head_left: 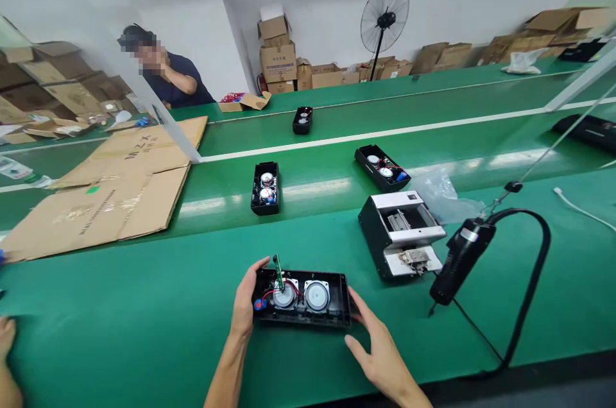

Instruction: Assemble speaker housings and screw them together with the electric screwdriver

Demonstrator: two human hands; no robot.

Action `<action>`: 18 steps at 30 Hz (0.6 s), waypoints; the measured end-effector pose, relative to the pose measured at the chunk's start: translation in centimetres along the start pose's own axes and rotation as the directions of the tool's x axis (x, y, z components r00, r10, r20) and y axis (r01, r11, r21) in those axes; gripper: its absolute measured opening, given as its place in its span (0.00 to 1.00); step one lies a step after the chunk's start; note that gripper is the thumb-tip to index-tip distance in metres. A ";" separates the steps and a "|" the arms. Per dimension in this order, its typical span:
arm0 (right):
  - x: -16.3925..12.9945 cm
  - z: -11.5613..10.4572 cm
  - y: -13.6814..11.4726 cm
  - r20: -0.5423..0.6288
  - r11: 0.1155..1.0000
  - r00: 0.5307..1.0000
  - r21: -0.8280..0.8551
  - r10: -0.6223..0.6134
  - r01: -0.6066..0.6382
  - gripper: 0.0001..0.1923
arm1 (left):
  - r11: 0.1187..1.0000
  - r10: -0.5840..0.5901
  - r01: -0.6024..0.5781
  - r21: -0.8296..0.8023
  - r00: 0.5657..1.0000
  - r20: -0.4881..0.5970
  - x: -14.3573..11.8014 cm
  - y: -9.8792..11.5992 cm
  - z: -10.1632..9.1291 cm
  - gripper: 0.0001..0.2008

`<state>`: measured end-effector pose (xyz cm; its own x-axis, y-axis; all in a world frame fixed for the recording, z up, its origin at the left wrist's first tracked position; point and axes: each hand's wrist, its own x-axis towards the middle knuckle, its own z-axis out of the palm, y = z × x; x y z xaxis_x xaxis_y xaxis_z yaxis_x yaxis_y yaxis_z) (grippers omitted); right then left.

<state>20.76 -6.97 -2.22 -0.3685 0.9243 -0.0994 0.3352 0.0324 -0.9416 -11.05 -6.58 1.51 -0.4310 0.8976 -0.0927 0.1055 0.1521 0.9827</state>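
A black speaker shell [302, 297] lies flat on the green tabletop [144, 318], open side up, with two round drivers and an upright green board seen inside. Its left end is clasped by the left hand [244, 303], thumb over the far rim, the grip closed on the shell. The right hand [380, 347] is spread open just beside the shell's right end, fingertips near its corner. An electric screwdriver [461, 259] hangs to the right, well apart.
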 end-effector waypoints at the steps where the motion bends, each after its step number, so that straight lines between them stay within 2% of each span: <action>1: 0.5 -0.4 -0.2 0.002 0.999 1.000 -0.035 -0.005 0.005 0.38 | 1.000 0.015 -0.015 -0.026 1.000 0.017 -0.6 -0.4 0.6 0.32; 3: 1.8 -1.7 -1.1 -0.019 0.996 0.999 -0.089 -0.027 0.025 0.38 | 0.997 0.081 -0.081 -0.004 0.996 0.028 -1.8 -1.1 1.8 0.30; 6: 4.0 -3.3 -4.2 -0.155 0.977 0.975 -0.166 -0.158 0.132 0.31 | 0.979 0.183 -0.188 0.080 0.981 0.072 -3.3 -1.6 3.3 0.29; 8: 5.4 -3.1 -7.0 -0.219 0.950 0.936 -0.212 -0.275 0.229 0.21 | 0.962 0.232 -0.243 0.125 0.968 0.096 -4.0 -1.9 4.1 0.26; 9: 6.1 -2.5 -8.3 -0.207 0.938 0.926 -0.212 -0.316 0.273 0.17 | 0.958 0.243 -0.256 0.134 0.965 0.101 -4.2 -2.0 4.4 0.24; 11: 7.3 -0.6 -10.4 -0.104 0.931 0.941 -0.212 -0.322 0.296 0.11 | 0.955 0.247 -0.262 0.143 0.963 0.109 -4.4 -2.1 4.7 0.21; 14: 9.0 2.3 -11.8 0.105 0.899 0.957 -0.327 -0.272 0.292 0.13 | 0.950 0.242 -0.262 0.171 0.962 0.129 -4.0 -2.0 4.6 0.19; 16: 9.7 2.9 -11.9 0.190 0.881 0.947 -0.355 -0.260 0.313 0.14 | 0.947 0.238 -0.258 0.190 0.964 0.122 -3.7 -1.9 4.3 0.17; 18: 10.0 2.1 -11.8 0.216 0.891 0.938 -0.313 -0.271 0.329 0.16 | 0.944 0.244 -0.260 0.204 0.965 0.098 -3.4 -1.7 4.2 0.13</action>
<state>11.30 1.09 7.25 -0.6237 0.7762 0.0922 0.4490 0.4523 -0.7706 -5.98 -8.11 -0.50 -0.3025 0.9435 0.1350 0.3947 -0.0049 0.9188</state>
